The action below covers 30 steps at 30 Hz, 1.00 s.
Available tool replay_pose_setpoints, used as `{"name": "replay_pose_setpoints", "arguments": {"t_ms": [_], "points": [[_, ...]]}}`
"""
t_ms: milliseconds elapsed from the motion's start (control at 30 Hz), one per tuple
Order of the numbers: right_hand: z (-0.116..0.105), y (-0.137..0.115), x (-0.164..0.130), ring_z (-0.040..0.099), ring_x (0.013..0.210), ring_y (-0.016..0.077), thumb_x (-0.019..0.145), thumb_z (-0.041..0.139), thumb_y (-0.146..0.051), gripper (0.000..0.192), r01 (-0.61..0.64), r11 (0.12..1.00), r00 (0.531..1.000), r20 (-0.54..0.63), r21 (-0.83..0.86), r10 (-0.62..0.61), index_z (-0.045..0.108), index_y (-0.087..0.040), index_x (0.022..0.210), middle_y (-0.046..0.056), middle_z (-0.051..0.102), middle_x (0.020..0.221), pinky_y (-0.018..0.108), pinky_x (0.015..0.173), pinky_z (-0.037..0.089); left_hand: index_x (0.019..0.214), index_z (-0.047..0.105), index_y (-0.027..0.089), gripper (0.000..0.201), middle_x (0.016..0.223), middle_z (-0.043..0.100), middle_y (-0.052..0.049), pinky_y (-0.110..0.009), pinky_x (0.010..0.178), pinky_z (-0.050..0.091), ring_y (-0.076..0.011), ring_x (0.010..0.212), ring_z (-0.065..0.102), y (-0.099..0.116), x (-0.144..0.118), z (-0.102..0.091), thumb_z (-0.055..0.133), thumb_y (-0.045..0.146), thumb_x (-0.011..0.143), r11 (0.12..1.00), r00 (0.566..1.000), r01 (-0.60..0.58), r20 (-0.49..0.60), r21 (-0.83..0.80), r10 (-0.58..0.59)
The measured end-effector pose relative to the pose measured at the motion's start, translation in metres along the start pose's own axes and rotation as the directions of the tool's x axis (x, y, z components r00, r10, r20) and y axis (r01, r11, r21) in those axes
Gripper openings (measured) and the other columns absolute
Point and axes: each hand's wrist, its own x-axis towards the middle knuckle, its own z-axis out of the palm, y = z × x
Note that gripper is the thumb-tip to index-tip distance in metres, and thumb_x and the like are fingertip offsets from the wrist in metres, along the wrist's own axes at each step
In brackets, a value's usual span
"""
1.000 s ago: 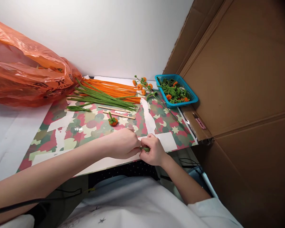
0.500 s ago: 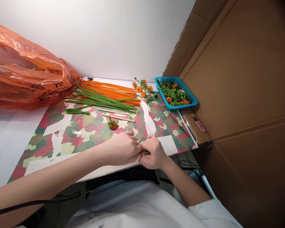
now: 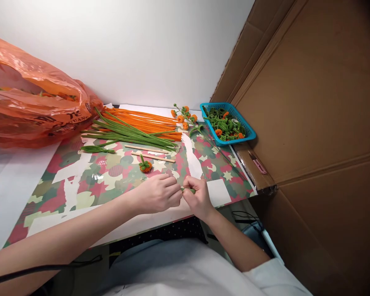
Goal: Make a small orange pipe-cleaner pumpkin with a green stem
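Close together over the table's front edge, my two hands work on a green fuzzy pipe-cleaner piece [image 3: 189,190]. My right hand [image 3: 200,200] is closed, with thumb and curled index finger pinching it. The piece's left end runs into my left hand [image 3: 164,194], which is curled into a fist, back upward; most of the piece is hidden by the fingers. Just beyond my left hand sits a small orange flower head [image 3: 145,166] with a green stem stub pointing up. Two thin wooden sticks [image 3: 153,157] lie behind it, near a green leaf piece [image 3: 98,149].
Green pipe cleaners [image 3: 135,137] lie across orange ones [image 3: 148,118] at the back. A finished orange flower spray [image 3: 185,118] rests beside a blue basket [image 3: 251,135] of green and orange pieces. An orange plastic bag [image 3: 43,111] stands left; a pink cutter [image 3: 259,165] lies right, by cardboard walls.
My hands have drawn slightly apart, and the left has rolled so its knuckles face up more. The green piece stays between them. The view has shifted a little.
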Motion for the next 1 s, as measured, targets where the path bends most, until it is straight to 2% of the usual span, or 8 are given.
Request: {"name": "replay_pose_setpoints", "arguments": {"t_ms": [233, 367, 467, 567, 700, 767, 867, 1000], "points": [[-0.002, -0.001, 0.015, 0.022, 0.047, 0.0092, 0.075, 0.036, -0.025, 0.020, -0.075, 0.993, 0.994, -0.069, 0.088, 0.081, 0.025, -0.023, 0.058, -0.006, 0.021, 0.051, 0.024, 0.045, 0.024, 0.065, 0.045, 0.023, 0.030, 0.057, 0.048, 0.003, -0.032, 0.053, 0.033, -0.0153, 0.054, 0.043, -0.006, 0.002, -0.010, 0.046, 0.016, 0.094, 0.998, 0.997, 0.070, 0.017, -0.007, -0.070], [-0.031, 0.003, 0.025, 0.024, 0.050, 0.0105, 0.079, 0.034, -0.027, 0.020, -0.018, 0.998, 0.986, -0.168, -0.057, 0.008, 0.024, -0.024, 0.063, -0.005, 0.022, 0.057, 0.025, 0.050, 0.029, 0.065, 0.049, 0.022, 0.027, 0.057, 0.055, 0.003, -0.026, 0.054, 0.038, -0.0119, 0.053, 0.048, -0.008, 0.003, -0.026, 0.044, 0.014, 0.090, 0.925, 0.936, 0.342, -0.021, -0.168, -0.350], [-0.051, 0.012, 0.036, 0.031, 0.055, 0.0132, 0.082, 0.041, -0.030, 0.021, 0.019, 0.969, 0.977, -0.201, -0.245, -0.069, 0.031, -0.024, 0.065, -0.005, 0.028, 0.060, 0.027, 0.055, 0.030, 0.065, 0.055, 0.020, 0.030, 0.058, 0.060, 0.002, -0.024, 0.054, 0.042, -0.0115, 0.054, 0.053, -0.006, 0.002, -0.033, 0.044, 0.022, 0.093, 0.658, 0.744, 0.617, 0.047, -0.431, -0.667], [-0.063, 0.031, 0.052, 0.040, 0.069, 0.0176, 0.079, 0.053, -0.029, 0.020, 0.033, 0.921, 0.977, -0.183, -0.389, -0.113, 0.038, -0.023, 0.066, -0.002, 0.040, 0.066, 0.033, 0.072, 0.035, 0.073, 0.064, 0.019, 0.035, 0.071, 0.068, -0.003, -0.026, 0.060, 0.048, -0.0148, 0.065, 0.061, 0.000, -0.002, -0.031, 0.041, 0.032, 0.096, 0.317, 0.562, 0.683, 0.198, -0.658, -0.803], [-0.066, 0.050, 0.066, 0.046, 0.089, 0.0258, 0.074, 0.061, -0.023, 0.018, 0.023, 0.881, 0.976, -0.179, -0.472, -0.122, 0.044, -0.022, 0.067, 0.006, 0.051, 0.079, 0.042, 0.086, 0.036, 0.094, 0.068, 0.019, 0.043, 0.105, 0.071, -0.011, -0.036, 0.080, 0.054, -0.0230, 0.094, 0.065, 0.007, -0.014, -0.031, 0.029, 0.039, 0.099, 0.099, 0.531, 0.594, 0.297, -0.798, -0.794], [-0.062, 0.044, 0.067, 0.047, 0.100, 0.0298, 0.076, 0.062, -0.025, 0.013, 0.042, 0.882, 0.975, -0.174, -0.469, -0.139, 0.050, -0.021, 0.074, 0.011, 0.056, 0.090, 0.045, 0.090, 0.036, 0.107, 0.066, 0.022, 0.046, 0.121, 0.067, -0.012, -0.041, 0.089, 0.051, -0.0265, 0.111, 0.061, 0.011, -0.021, -0.034, 0.024, 0.039, 0.100, 0.127, 0.557, 0.595, 0.294, -0.793, -0.777], [-0.046, 0.018, 0.062, 0.054, 0.104, 0.0263, 0.083, 0.062, -0.035, 0.017, 0.152, 0.905, 0.980, -0.054, -0.398, -0.189, 0.060, -0.021, 0.093, 0.010, 0.062, 0.106, 0.041, 0.092, 0.043, 0.120, 0.063, 0.026, 0.042, 0.140, 0.053, -0.010, -0.049, 0.108, 0.037, -0.0306, 0.133, 0.044, 0.018, -0.029, -0.039, 0.029, 0.040, 0.101, 0.362, 0.622, 0.631, 0.169, -0.687, -0.764], [-0.013, -0.020, 0.056, 0.061, 0.105, 0.0222, 0.080, 0.071, -0.043, 0.028, 0.210, 0.973, 0.899, 0.373, 0.091, -0.229, 0.067, -0.023, 0.100, 0.005, 0.069, 0.106, 0.037, 0.094, 0.046, 0.137, 0.051, 0.029, 0.042, 0.155, 0.032, -0.009, -0.053, 0.112, 0.028, -0.0329, 0.140, 0.030, 0.026, -0.039, -0.040, 0.035, 0.038, 0.099, 0.654, 0.719, 0.654, 0.044, -0.380, -0.694]]}}
